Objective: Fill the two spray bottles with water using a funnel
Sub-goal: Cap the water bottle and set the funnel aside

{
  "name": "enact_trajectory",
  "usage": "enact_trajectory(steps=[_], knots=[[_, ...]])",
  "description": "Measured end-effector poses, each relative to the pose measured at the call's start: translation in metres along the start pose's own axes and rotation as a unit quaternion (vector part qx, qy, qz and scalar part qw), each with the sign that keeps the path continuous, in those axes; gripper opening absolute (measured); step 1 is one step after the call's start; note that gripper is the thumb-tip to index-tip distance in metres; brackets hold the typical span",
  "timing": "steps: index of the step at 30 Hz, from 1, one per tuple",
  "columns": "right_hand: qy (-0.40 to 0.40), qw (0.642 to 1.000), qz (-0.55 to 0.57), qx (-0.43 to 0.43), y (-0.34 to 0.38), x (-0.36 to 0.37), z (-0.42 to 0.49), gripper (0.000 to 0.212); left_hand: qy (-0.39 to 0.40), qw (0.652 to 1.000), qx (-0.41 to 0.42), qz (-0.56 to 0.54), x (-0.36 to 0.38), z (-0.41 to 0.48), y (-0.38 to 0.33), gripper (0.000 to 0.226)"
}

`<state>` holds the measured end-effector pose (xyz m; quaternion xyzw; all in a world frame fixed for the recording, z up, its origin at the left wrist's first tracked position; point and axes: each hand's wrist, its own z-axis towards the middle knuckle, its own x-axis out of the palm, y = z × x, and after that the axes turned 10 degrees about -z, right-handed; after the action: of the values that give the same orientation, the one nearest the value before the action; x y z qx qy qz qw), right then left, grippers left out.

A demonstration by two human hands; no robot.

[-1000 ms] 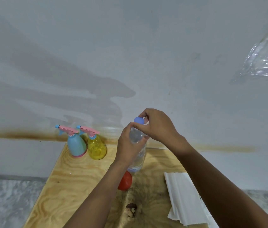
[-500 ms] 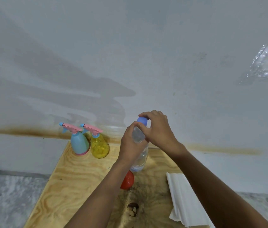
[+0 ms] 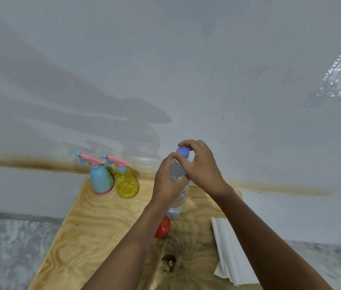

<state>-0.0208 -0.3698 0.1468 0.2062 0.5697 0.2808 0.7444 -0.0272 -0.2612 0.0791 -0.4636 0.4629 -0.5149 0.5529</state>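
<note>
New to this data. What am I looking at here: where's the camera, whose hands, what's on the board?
No machine here: a person works bare-handed, and the single picture comes from a wide-angle camera on their head, looking forward and down. The left hand has its grip around a clear water bottle; the right hand pinches its blue cap. On the plywood board stand a blue spray bottle and a yellow spray bottle, side by side near the wall. A red object, partly hidden by the left arm, and folded white paper lie nearer.
</note>
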Motion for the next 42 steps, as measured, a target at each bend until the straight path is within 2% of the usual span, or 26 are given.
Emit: enact_trajectory(steps=[4,8,10,12,14,18,20,22,24,29,33,37,42], knots=[[-0.060,0.995,0.052,0.054,0.008,0.018,-0.007,0.020,-0.002,1.000,-0.021,-0.021,0.001,0.001,0.000,0.057],[-0.064,0.994,0.067,0.062,0.004,0.018,-0.009,0.033,0.012,1.000,-0.013,-0.017,-0.002,0.002,-0.001,0.059],[-0.062,0.992,0.087,0.060,-0.005,0.018,-0.015,0.038,0.042,0.999,-0.014,0.010,-0.011,0.003,0.000,0.074],[-0.057,0.990,0.111,0.066,-0.020,0.020,-0.024,0.045,0.075,0.996,-0.049,0.029,-0.026,0.001,0.004,0.098],[-0.041,0.989,0.119,0.077,-0.037,0.026,-0.035,0.055,0.083,0.992,-0.081,0.043,-0.044,-0.005,0.013,0.108],[0.032,0.993,0.085,0.081,-0.062,0.039,-0.048,0.089,0.087,0.977,-0.153,0.121,-0.074,-0.029,0.056,0.089],[0.056,0.993,0.076,0.070,-0.066,0.044,-0.049,0.097,0.113,0.954,-0.205,0.189,-0.083,-0.040,0.085,0.079],[0.066,0.993,0.079,0.059,-0.066,0.048,-0.046,0.096,0.152,0.928,-0.236,0.247,-0.085,-0.051,0.109,0.068],[0.065,0.992,0.095,0.052,-0.064,0.051,-0.041,0.092,0.146,0.917,-0.261,0.264,-0.083,-0.060,0.134,0.063],[0.045,0.990,0.127,0.040,-0.062,0.061,-0.031,0.093,0.068,0.926,-0.233,0.289,-0.069,-0.069,0.150,0.048],[0.031,0.991,0.131,0.023,-0.059,0.065,-0.030,0.096,0.054,0.927,-0.220,0.298,-0.062,-0.071,0.150,0.038],[-0.010,0.993,0.114,0.028,-0.054,0.072,-0.026,0.078,0.029,0.934,-0.204,0.293,-0.060,-0.074,0.152,0.031],[-0.061,0.990,0.121,0.049,-0.052,0.076,-0.022,0.066,-0.031,0.942,-0.191,0.274,-0.073,-0.066,0.154,0.031]])
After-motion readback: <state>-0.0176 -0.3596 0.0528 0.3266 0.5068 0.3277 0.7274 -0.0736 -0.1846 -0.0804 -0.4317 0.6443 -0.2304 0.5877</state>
